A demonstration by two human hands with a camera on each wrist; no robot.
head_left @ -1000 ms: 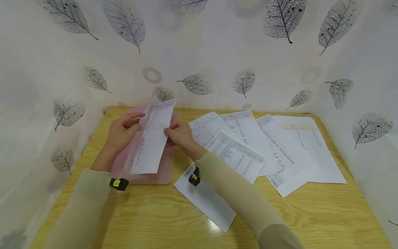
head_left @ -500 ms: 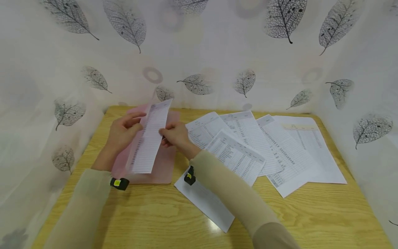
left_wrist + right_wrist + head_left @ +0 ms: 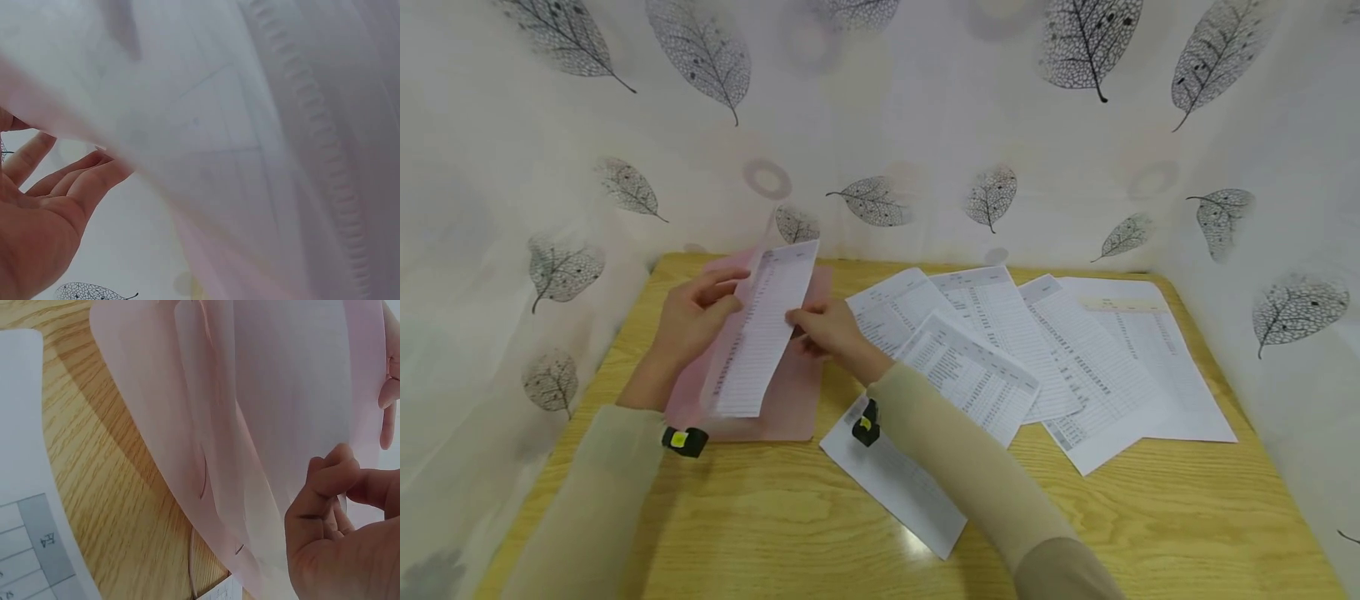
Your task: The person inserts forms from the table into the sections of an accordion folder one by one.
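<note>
On the left of the table lies a pink see-through folder (image 3: 797, 408) with its cover raised. A printed sheet of paper (image 3: 760, 333) stands tilted along that cover, its rows of text facing up. My right hand (image 3: 835, 329) pinches the sheet's right edge between thumb and fingers. My left hand (image 3: 688, 325) grips the left edge of the raised pink cover. In the right wrist view, loose clear film (image 3: 215, 444) shows inside the folder, below my right hand (image 3: 340, 537). The left wrist view shows my left hand (image 3: 50, 219) at the edge of the translucent layers, beside a ribbed strip (image 3: 325, 137).
Several printed sheets (image 3: 970, 383) lie fanned and overlapping across the middle and right of the wooden table (image 3: 760, 517). One sheet (image 3: 902, 492) lies partly under my right forearm. A leaf-patterned cloth (image 3: 895, 108) rises behind the table and at both sides.
My right hand has moved slightly left with the sheet's edge, then a touch back right. The sheet's lower right corner has shifted left. My left hand stays in place.
</note>
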